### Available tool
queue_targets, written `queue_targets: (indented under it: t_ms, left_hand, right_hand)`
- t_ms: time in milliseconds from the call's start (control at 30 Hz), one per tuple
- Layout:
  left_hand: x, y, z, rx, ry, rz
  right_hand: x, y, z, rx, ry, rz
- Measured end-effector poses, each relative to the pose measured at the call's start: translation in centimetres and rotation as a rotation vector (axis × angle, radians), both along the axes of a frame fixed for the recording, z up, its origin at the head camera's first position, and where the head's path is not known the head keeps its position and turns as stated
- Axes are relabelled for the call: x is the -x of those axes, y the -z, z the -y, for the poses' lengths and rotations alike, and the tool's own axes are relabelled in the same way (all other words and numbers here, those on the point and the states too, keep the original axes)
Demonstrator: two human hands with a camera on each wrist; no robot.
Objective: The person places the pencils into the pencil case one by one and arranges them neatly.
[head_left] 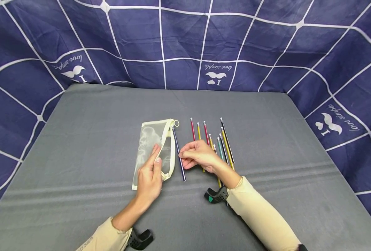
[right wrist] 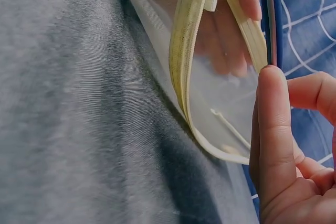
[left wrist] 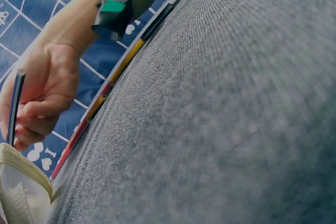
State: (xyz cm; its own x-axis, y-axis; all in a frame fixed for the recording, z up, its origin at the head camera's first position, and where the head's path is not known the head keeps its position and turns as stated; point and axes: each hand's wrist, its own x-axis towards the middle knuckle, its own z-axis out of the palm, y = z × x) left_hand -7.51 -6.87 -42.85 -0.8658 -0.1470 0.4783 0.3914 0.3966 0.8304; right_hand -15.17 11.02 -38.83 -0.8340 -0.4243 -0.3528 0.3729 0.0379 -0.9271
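Head view, grey table (head_left: 88, 146), navy cloth (head_left: 185, 42) behind, left grip (head_left: 149, 176) holding pouch (head_left: 145, 146), right grip (head_left: 201, 155) pinching blue pencil (head_left: 176, 141)

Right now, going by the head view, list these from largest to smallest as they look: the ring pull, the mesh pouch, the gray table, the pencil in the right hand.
1. Gray table
2. Mesh pouch
3. Dark blue pencil, longer than the ring but very thin
4. Ring pull
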Motion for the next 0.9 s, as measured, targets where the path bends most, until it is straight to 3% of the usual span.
queue_targets:
  t_ms: [533,900]
  left_hand:
    - [0.0,-0.1,0.0,-0.006,0.015,-0.007]
    - [0.0,0.0,0.0,-0.002,0.008,0.012]
  right_hand:
    - [1.1,1.1,3.0,-0.001,0.049,0.036]
    - [1.7,1.0,4.2,-0.013,0.046,0.024]
